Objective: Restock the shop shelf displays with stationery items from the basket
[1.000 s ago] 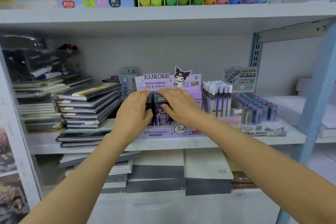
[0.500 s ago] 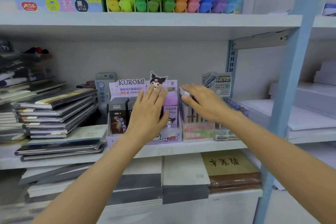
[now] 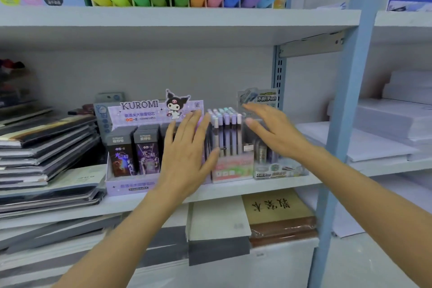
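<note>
Both hands are held flat, fingers spread, nothing gripped. The left hand [image 3: 187, 159] covers the right end of the Kuromi display box [image 3: 131, 184]; two lead packs [image 3: 134, 154] remain visible left of it. The pen box [image 3: 230, 168] stands between the hands, with the right hand [image 3: 273, 133] over the grey display [image 3: 278, 170] by the upright [image 3: 279, 82].

Light was bright, even and soft, with faint shadow under the upper shelf [image 3: 177, 30]; both hands showed motion blur, and wide-angle bending curved the edges

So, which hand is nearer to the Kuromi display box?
Left. The left hand lies flat over the right part of the Kuromi display box; the right hand is apart, spread in front of the grey pen display further right.
</note>
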The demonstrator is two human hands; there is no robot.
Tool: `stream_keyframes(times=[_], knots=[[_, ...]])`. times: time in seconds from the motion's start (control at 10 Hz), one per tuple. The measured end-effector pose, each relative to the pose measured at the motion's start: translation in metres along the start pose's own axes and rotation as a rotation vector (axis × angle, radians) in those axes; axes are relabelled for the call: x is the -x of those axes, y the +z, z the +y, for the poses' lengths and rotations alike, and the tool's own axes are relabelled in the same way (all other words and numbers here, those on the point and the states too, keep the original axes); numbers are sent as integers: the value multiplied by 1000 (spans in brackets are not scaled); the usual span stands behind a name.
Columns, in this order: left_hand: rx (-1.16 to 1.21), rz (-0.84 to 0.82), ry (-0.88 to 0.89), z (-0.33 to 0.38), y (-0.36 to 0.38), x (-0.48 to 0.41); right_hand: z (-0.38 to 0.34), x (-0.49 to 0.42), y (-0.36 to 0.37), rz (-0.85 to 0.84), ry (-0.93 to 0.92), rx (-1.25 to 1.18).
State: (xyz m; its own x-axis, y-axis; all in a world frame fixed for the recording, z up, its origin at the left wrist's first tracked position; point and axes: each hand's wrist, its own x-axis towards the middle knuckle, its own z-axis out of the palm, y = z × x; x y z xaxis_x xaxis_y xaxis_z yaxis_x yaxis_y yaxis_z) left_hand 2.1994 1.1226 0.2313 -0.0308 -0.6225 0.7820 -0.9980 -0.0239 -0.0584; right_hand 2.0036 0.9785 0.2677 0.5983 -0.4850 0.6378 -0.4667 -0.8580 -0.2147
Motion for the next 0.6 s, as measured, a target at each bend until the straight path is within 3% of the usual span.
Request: stream_keyframes(times=[0.1,0.2,0.3,0.5,0.6], knots=[[30,-44,83,18,15,10,25,21,-2,-137,77,119],[23,-97,102,24,31,15,29,30,5,-167,53,207],[30,-87,73,26,38,16,30,31,9,-109,55,207],[116,-35,54,36,24,18,22,30,-3,-248,108,158],[230,31,34,34,7,58,-4,41,-27,0,51,-101]])
